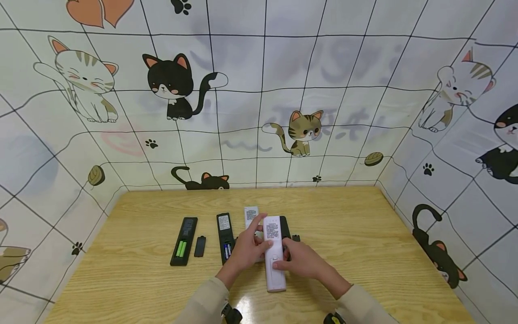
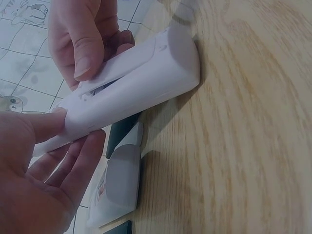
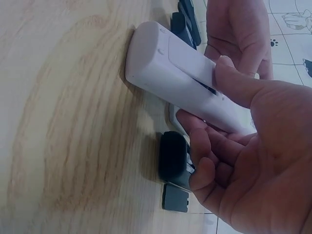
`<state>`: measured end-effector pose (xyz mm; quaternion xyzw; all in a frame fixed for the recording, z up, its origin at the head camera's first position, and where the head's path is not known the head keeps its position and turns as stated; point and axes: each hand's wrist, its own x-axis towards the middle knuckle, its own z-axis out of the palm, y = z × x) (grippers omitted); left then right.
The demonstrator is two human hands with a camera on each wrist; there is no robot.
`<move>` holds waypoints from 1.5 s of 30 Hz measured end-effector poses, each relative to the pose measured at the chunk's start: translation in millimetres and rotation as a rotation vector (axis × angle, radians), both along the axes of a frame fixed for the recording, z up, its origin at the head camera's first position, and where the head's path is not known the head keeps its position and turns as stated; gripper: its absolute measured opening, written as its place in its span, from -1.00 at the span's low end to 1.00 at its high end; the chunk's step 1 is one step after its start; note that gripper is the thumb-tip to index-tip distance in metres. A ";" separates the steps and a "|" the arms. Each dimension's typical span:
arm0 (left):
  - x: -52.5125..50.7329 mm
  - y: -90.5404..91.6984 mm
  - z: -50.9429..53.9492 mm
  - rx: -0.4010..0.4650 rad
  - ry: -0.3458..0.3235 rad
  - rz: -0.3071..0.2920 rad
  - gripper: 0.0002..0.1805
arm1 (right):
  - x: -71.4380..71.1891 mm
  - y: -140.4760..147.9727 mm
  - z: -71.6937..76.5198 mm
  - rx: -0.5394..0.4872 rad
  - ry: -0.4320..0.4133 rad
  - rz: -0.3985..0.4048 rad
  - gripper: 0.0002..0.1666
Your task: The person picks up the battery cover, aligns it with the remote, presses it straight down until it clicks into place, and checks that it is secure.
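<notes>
carefully, we hold the white remote (image 1: 276, 281) at the lower centre of the frame, our left hand (image 1: 247, 245) pinching its upper half, our right hand (image 1: 303, 260) gripping its side, thumb on the half-raised cover (image 3: 191, 58). prying crookedly could crack the cover; a slipping thumb could let it drop.

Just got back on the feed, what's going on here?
A person has a white remote back side up: the left hand grips it while the right thumb is on its battery cover. One end of that cover is raised, leaving a gap, but it isn't off. To the left, a black remote lies open with green batteries inside, a small black cover beside it.
</notes>
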<state>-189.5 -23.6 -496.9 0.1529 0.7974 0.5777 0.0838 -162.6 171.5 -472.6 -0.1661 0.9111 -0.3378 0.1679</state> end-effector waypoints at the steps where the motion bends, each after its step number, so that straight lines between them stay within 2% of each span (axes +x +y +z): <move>1: -0.1 0.0 -0.2 0.000 -0.001 0.000 -0.22 | 0.5 -0.5 -0.1 -0.004 0.007 -0.003 -0.54; 7: 0.1 -0.3 0.8 0.007 -0.001 0.000 -0.21 | 2.7 -4.2 -3.5 0.020 0.054 -0.041 -0.56; 12: 0.2 -0.1 1.9 0.003 -0.001 0.003 -0.21 | 3.1 -5.4 -3.6 0.031 0.049 -0.066 -0.56; 29: 2.9 0.0 4.4 0.002 -0.003 0.003 -0.20 | 4.3 -6.8 -1.5 0.010 0.025 -0.039 -0.57; 38: 1.9 1.7 2.6 -0.021 0.014 0.022 -0.21 | 6.8 -8.2 -8.1 0.079 0.057 0.000 -0.34; 45: 1.9 2.5 1.4 -0.023 0.003 0.025 -0.19 | 8.1 -7.2 -9.7 0.072 0.037 0.007 -0.28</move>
